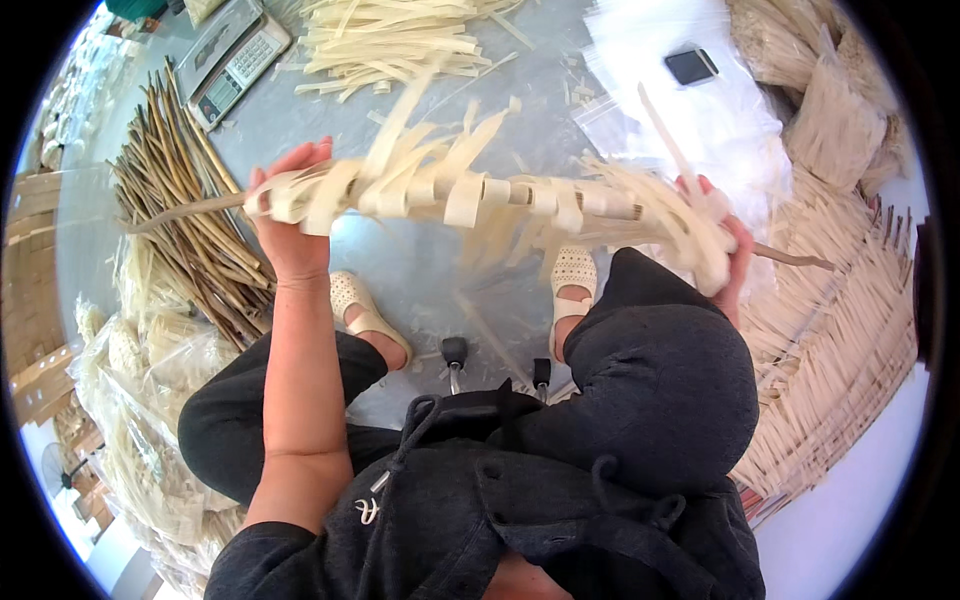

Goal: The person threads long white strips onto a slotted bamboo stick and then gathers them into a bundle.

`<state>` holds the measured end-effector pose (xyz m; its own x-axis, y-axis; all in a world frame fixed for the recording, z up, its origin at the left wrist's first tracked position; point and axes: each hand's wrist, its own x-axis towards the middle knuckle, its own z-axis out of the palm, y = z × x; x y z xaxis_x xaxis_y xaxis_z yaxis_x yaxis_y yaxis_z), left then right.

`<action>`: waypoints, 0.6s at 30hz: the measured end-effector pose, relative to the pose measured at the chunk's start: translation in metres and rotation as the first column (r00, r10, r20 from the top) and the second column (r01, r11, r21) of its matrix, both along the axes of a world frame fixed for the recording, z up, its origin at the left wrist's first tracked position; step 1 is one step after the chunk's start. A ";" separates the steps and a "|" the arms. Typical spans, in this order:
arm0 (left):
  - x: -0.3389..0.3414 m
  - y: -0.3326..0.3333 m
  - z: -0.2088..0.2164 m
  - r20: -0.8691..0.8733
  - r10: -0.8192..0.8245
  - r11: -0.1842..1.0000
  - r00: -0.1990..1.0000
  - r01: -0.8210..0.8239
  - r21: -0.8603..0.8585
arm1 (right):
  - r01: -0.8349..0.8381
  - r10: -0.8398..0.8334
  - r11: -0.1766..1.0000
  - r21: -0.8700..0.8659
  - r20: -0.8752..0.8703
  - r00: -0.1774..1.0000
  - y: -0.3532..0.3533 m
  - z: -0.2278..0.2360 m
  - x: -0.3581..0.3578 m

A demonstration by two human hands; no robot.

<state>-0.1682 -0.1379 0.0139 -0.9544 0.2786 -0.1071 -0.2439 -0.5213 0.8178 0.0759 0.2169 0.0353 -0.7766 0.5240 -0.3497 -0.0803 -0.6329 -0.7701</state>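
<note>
A long, slightly crooked brown stick [190, 210] spans the space above my knees, its two bare ends sticking out past my hands. Pale, flat strips [463, 200] hang looped over it along its length, with loose tails flaring up and down and partly blurred. My left hand [292, 240] grips the stick and the strips near its left end, fingertips pointing up. At the other end my right hand [738, 262] is closed round the stick and a bunch of strips; some of its fingers are hidden behind them.
A pile of brown sticks [185, 190] lies at left beside a digital scale [235, 65]. Loose pale strips [390, 45] lie ahead. At right are clear plastic bags [650, 40] with a dark-screened device [691, 67], and stacked strip-covered sticks [830, 330]. Filled bags [150, 400] stand at left.
</note>
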 end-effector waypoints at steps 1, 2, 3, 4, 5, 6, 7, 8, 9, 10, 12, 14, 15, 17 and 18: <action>-0.001 0.000 -0.009 -0.109 -0.083 0.996 0.991 0.080 -0.027 | -0.069 0.064 0.995 -0.067 -0.078 0.995 0.005 0.007 0.005; -0.002 -0.005 -0.019 -0.228 -0.163 0.986 0.960 0.149 -0.074 | -0.055 0.054 0.998 -0.025 -0.053 0.997 0.012 -0.009 0.011; 0.002 0.004 -0.044 -0.131 -0.179 0.965 0.975 0.148 -0.218 | -0.038 0.039 0.998 0.041 -0.014 0.999 0.022 -0.034 0.020; 0.012 0.016 -0.074 -0.032 -0.171 0.920 0.985 0.148 -0.364 | -0.033 0.031 0.994 0.100 0.023 0.999 0.028 -0.063 0.021; 0.024 0.018 -0.103 0.103 -0.192 0.919 0.976 0.216 -0.331 | -0.079 0.052 0.974 0.213 0.130 0.990 0.019 -0.083 0.012; 0.028 0.025 -0.121 0.223 -0.222 0.918 0.949 0.281 -0.279 | -0.114 0.097 0.986 0.123 0.139 0.986 0.022 -0.109 0.015; 0.027 0.039 -0.124 0.190 -0.192 0.939 0.963 0.236 -0.251 | -0.139 0.125 0.984 0.115 0.127 0.984 0.013 -0.103 0.003; 0.031 0.049 -0.124 0.173 -0.160 0.953 0.972 0.198 -0.230 | -0.164 0.152 0.982 0.094 0.127 0.980 -0.005 -0.093 -0.006; 0.040 0.053 -0.123 0.173 -0.136 0.963 0.975 0.172 -0.209 | -0.159 0.156 0.987 0.017 0.119 0.981 -0.014 -0.085 -0.008; 0.046 0.049 -0.121 0.195 -0.164 0.948 0.967 0.209 -0.240 | -0.153 0.159 0.986 -0.060 0.110 0.981 -0.019 -0.082 -0.008; 0.026 0.055 -0.099 0.159 -0.223 0.924 0.962 0.260 -0.281 | -0.256 0.266 0.959 -0.121 0.073 0.961 -0.007 -0.074 -0.010; 0.009 0.044 -0.075 -0.089 -0.301 0.926 0.950 0.268 -0.266 | -0.353 0.350 0.927 -0.127 -0.048 0.936 0.001 -0.067 -0.007; -0.003 0.027 -0.081 -0.068 -0.192 0.971 0.979 0.179 -0.159 | -0.373 0.373 0.928 -0.008 0.061 0.926 0.001 -0.055 -0.007; -0.009 0.028 -0.038 -0.130 0.252 0.917 0.959 -0.279 -0.284 | -0.438 0.416 0.886 -0.155 -0.156 0.896 -0.016 -0.035 -0.014; -0.008 0.037 -0.009 -0.100 0.346 0.882 0.933 -0.360 -0.303 | -0.476 0.416 0.852 -0.218 -0.272 0.868 -0.019 -0.036 -0.015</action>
